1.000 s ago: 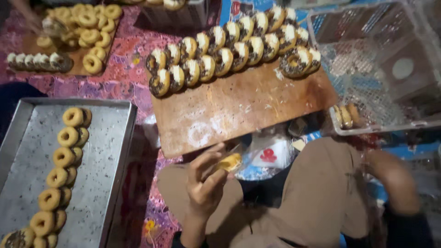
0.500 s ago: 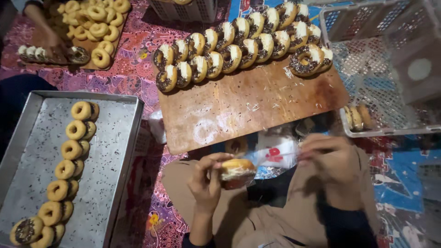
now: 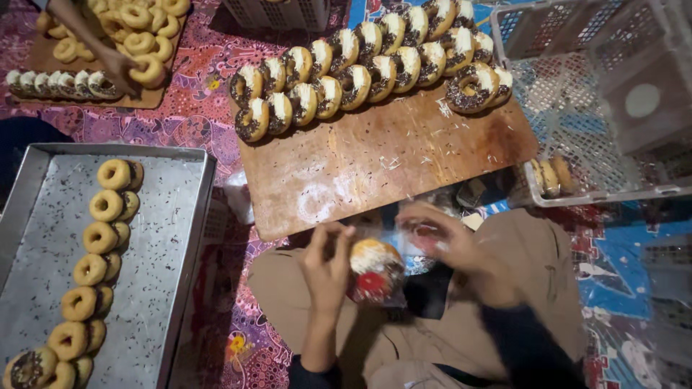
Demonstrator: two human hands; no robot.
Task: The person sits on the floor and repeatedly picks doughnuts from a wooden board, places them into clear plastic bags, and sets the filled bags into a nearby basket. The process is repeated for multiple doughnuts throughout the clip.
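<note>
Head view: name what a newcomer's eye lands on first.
Two rows of topped doughnuts line the far edge of a wooden board. Below, the left hand and blurred right hand handle a wrapped doughnut. Plain doughnuts line a metal tray at left.

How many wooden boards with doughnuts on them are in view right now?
2. One wooden board lies ahead of the hands, topped doughnuts along its far edge; a second board sits top left, partly cut off by the frame.
</note>
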